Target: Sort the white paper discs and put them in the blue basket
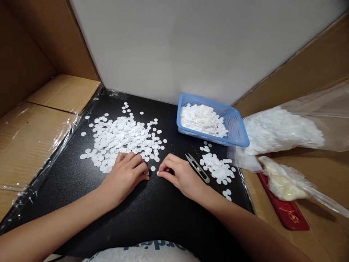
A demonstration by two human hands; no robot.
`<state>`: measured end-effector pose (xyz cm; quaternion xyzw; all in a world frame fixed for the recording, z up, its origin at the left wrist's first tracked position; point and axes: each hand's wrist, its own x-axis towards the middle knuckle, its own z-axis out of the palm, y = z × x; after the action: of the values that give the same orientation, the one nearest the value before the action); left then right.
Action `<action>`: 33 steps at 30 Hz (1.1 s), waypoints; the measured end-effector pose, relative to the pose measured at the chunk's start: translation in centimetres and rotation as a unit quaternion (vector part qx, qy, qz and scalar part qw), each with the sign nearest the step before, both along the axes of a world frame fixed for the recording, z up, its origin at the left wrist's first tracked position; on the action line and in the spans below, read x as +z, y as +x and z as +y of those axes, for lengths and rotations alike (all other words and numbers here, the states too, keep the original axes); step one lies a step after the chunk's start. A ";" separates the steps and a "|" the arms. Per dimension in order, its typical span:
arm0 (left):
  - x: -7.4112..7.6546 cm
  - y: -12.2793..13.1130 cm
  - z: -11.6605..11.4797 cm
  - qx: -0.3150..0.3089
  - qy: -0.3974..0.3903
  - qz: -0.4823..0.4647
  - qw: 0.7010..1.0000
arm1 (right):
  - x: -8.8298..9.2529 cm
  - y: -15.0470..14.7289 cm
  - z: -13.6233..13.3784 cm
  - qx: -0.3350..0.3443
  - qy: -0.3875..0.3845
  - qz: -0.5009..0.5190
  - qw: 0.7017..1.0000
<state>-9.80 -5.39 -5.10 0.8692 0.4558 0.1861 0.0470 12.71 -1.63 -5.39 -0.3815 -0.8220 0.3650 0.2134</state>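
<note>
A loose pile of thin white discs [120, 134] is spread over the black tabletop. My left hand [127, 174] rests at the pile's near edge with its fingers curled and closed, a white disc partly showing at the thumb and fingertip. Facing it, my right hand [181, 174] pinches another small white disc [158, 173] between thumb and fingers. One single disc [153, 168] lies flat between the two hands. Just beyond my right hand are thread snips [197, 168], and to their right is a smaller heap of white discs [218, 167].
A blue plastic basket [240, 136] holding many discs stands at the back right. Beside it are a clear bag of white discs [283, 131], a knotted bag with pale contents [283, 182] and a red flat case [291, 214]. Cardboard [35, 145] borders the left side.
</note>
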 end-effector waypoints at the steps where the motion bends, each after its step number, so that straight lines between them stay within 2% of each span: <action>1: 0.2 0.1 0.1 -0.013 0.011 0.012 1.000 | 0.0 0.0 0.0 0.005 0.001 0.003 1.000; 4: 0.6 0.2 0.1 -0.027 0.023 0.023 0.999 | 0.0 0.1 0.0 0.024 0.004 0.014 1.000; 10: 1.2 0.9 0.2 0.015 -0.110 -0.039 0.993 | 0.0 0.2 -0.1 0.013 -0.009 0.008 1.000; 15: 0.7 1.2 0.8 0.031 -0.101 -0.027 0.994 | -0.3 0.5 -0.2 0.021 0.007 0.013 1.000; 20: 0.2 0.6 0.6 0.045 -0.095 -0.051 0.993 | -0.8 0.4 -0.5 0.070 0.112 0.026 0.991; 26: 0.4 0.3 0.5 0.043 -0.105 -0.077 0.991 | -0.6 0.4 -0.4 0.039 0.084 0.017 0.996; 33: 0.4 0.3 0.4 0.038 -0.095 -0.089 0.991 | -0.7 0.5 -0.5 0.082 0.186 -0.034 0.979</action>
<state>-9.48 -4.94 -4.67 0.8228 0.4978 0.2204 0.1629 13.16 -2.16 -6.10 -0.2784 -0.9108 0.2090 0.2220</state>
